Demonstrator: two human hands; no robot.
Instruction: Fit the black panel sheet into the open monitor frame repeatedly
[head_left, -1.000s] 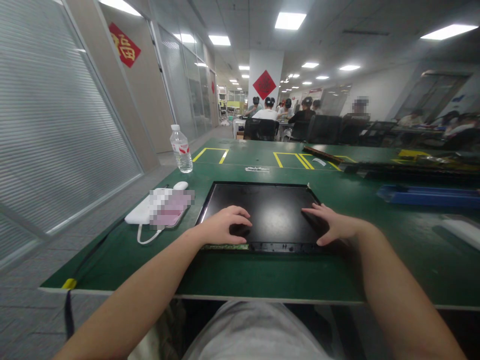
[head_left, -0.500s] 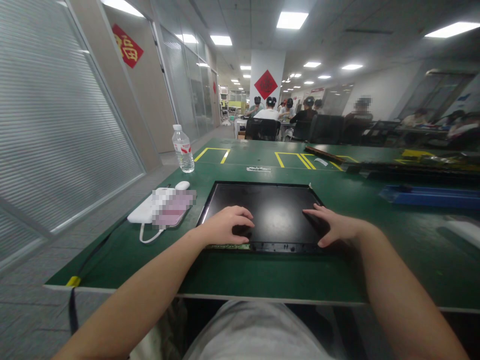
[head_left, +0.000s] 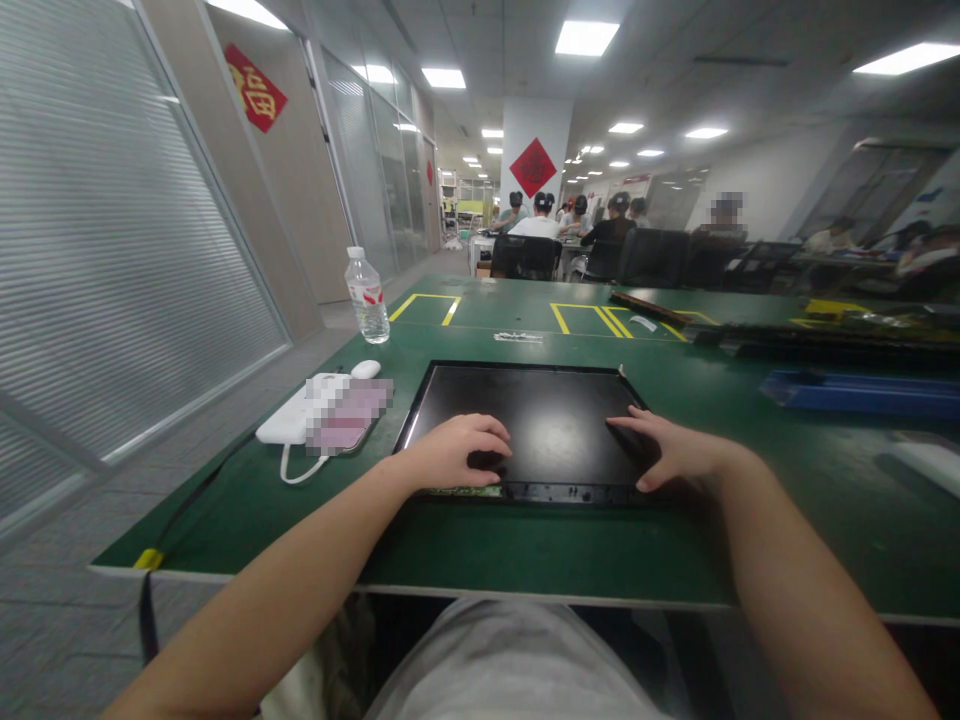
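Note:
A flat black display panel (head_left: 536, 405) lies face up on the green table (head_left: 465, 545), right in front of me. My left hand (head_left: 450, 452) rests on its near left part, fingers curled with the tips pressing the glass. My right hand (head_left: 667, 450) lies on the near right corner, fingers spread and stretched across the surface. Neither hand holds anything. A strip of green circuit board (head_left: 457, 491) shows along the panel's near edge, under my left hand.
Left of the panel lie a white power bank with a cable (head_left: 289, 425), a blurred phone on it, and a small white object (head_left: 365, 369). A water bottle (head_left: 367, 296) stands farther back. A blue tray (head_left: 862, 392) sits right. Several people sit at distant tables.
Both hands stay on the panel in nearly the same pose. The view has drifted slightly; nothing on the table has moved.

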